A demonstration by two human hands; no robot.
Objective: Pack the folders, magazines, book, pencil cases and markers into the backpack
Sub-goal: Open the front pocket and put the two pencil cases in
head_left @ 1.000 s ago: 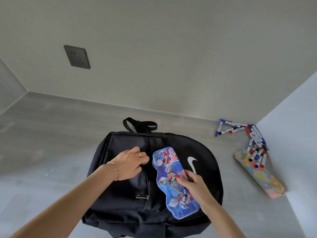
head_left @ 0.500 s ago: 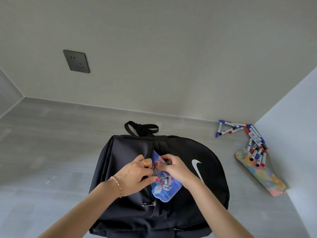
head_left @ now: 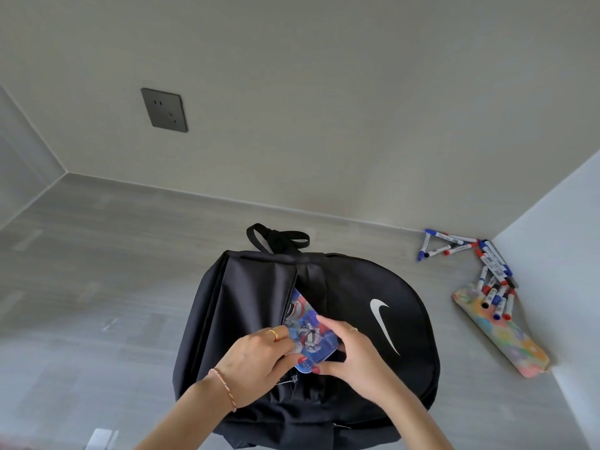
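Blue pencil case (head_left: 308, 332) sits half inside the backpack (head_left: 350, 313) thru the zip slit, long axis running along the slit, far end buried, near end sticking out toward the person. Right hand (head_left: 354, 355) pinches that near end w/ curled fingers; left hand (head_left: 256, 358) grips the slit's left edge beside it, holding it wide. Next push goes away from the body, lengthwise. Markers (head_left: 487, 271) & floral pencil case (head_left: 506, 339) wait on the surface, well apart to the right, nearer the right hand.

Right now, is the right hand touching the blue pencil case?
Touching. The head view shows the right hand pinching the near end of the blue pencil case, thumb under its corner, at the backpack opening.
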